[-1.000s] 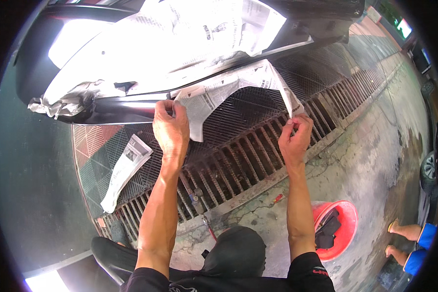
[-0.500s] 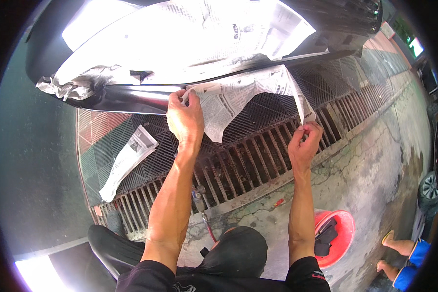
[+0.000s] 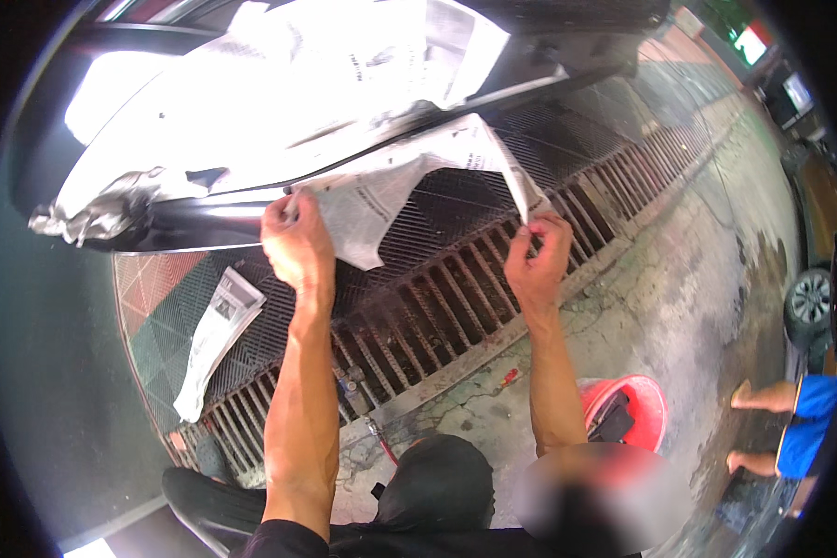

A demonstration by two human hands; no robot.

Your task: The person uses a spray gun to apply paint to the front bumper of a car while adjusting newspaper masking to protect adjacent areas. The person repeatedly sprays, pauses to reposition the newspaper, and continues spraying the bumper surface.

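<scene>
A torn sheet of newspaper point(image 3: 367, 203) hangs along the lower edge of a glossy black car body panel point(image 3: 205, 226). My left hand point(image 3: 298, 246) is closed in a pinch on the sheet's left end, right against the panel's edge. Farther right, my right hand point(image 3: 541, 265) pinches the lower tip of a narrow strip of the same sheet, pulled down and apart from the panel. More newspaper point(image 3: 344, 79) covers the panel above, bright with glare. Its left end is a crumpled bunch point(image 3: 112, 206).
A folded newspaper piece point(image 3: 216, 335) lies on the floor tiles beside a metal drain grate point(image 3: 437, 316). A red bucket point(image 3: 649, 409) with dark pieces inside stands by my right forearm. A hose fitting point(image 3: 353, 391) lies near my knee. A person in blue shorts point(image 3: 809, 432) is at right.
The view has shifted, so the panel, paper and hands sit farther left in it. Both hands keep their pinch on the newspaper; their positions along it look much the same.
</scene>
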